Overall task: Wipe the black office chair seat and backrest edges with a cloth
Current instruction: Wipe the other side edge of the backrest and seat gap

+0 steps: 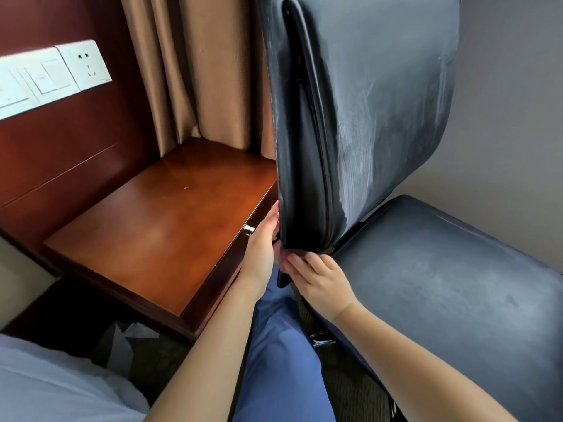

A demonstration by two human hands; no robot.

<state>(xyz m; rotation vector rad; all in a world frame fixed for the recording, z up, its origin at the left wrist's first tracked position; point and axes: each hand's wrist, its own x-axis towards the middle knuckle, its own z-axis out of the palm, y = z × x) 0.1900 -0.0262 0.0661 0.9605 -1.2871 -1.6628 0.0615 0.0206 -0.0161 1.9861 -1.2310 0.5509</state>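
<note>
Both hands are down at the backrest [359, 117] bottom corner; the left hand [262, 248] lies flat, fingers straight against the outer edge; the right hand [320, 278] curls its fingertips onto the lower lip. No cloth in sight (hidden behind the edge, perhaps); the seat [441, 269] waits just beside, streaky. This looks like edge work; next, a pass along the rim.

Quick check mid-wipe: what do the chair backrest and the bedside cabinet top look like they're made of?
Backrest: seemingly black leather or faux leather, smooth with a soft sheen, stitched edge seam, pale streaks; which one is unclear. Cabinet top: reddish-brown wood or wood veneer, glossy lacquer by the window glare.
</note>
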